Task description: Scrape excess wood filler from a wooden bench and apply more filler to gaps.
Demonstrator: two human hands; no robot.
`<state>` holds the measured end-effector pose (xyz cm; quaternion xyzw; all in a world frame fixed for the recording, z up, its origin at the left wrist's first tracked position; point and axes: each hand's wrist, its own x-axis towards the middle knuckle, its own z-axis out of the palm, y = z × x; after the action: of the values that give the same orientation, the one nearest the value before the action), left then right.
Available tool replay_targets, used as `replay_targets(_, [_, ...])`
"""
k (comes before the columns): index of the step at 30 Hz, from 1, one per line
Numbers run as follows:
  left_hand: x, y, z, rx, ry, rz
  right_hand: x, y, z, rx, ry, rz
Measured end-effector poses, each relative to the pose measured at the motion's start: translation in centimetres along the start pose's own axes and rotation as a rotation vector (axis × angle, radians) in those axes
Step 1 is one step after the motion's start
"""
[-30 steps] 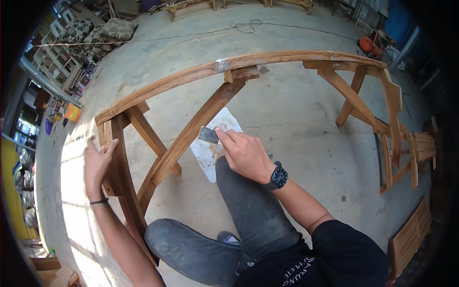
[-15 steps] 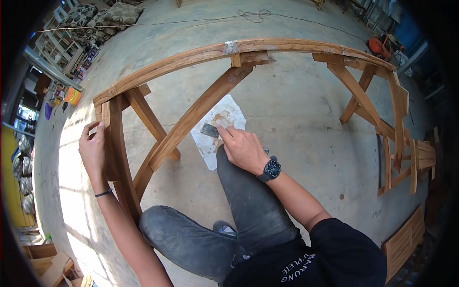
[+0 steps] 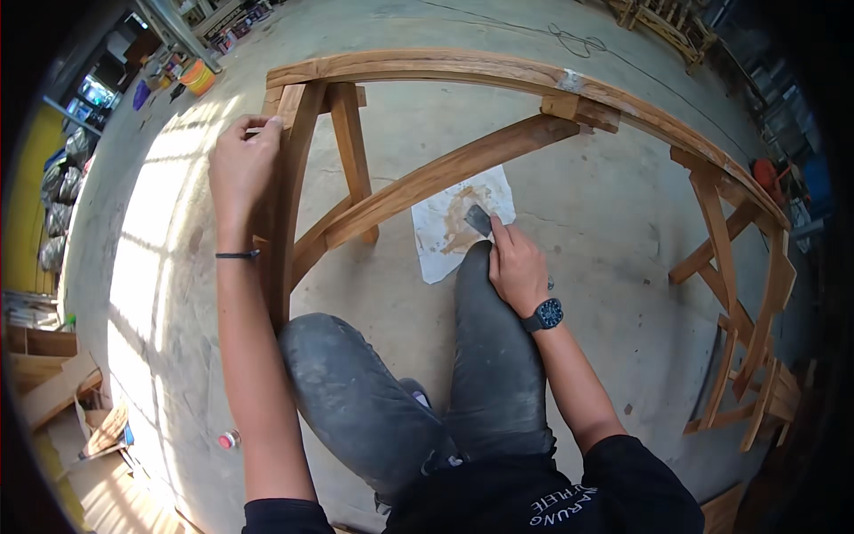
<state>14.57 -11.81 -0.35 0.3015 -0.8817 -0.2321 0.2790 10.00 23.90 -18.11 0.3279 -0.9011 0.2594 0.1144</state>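
In my right hand [image 3: 519, 267] is a small scraper with a flat dark blade [image 3: 479, 220], gripped near my right knee. The blade is over a white sheet [image 3: 429, 249] on the floor, smeared with a brown paste [image 3: 457, 233]. A long brown wooden frame [image 3: 427, 67] with slanted braces stands in front of me. At its left end, my left hand [image 3: 244, 169] has its fingers bent against the upright post [image 3: 295, 169]. Its fingertips are partly hidden, and whether something small is between them cannot be made out.
A small red-topped container [image 3: 229, 440] lies on the floor by my left forearm. Loose wood pieces [image 3: 62, 392] are at the lower left. An orange bucket [image 3: 197, 78] stands at the far left. A cable [image 3: 578, 40] crosses the floor beyond the frame; more wooden framework [image 3: 752, 356] is at right.
The view has turned left, so the frame appears shifted right. My left hand has risen along the post and its fingers have curled in. The right hand keeps the scraper over the sheet.
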Motion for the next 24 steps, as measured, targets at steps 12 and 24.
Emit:
replay_targets(12, [-0.5,-0.5,0.0,-0.172,-0.001,-0.014,-0.7,0.0,-0.5,-0.053,0.017,0.057])
replay_targets(24, [-0.1,-1.1,0.1,-0.078,0.002,0.002,-0.4,-0.2,0.1,0.003,0.022,0.043])
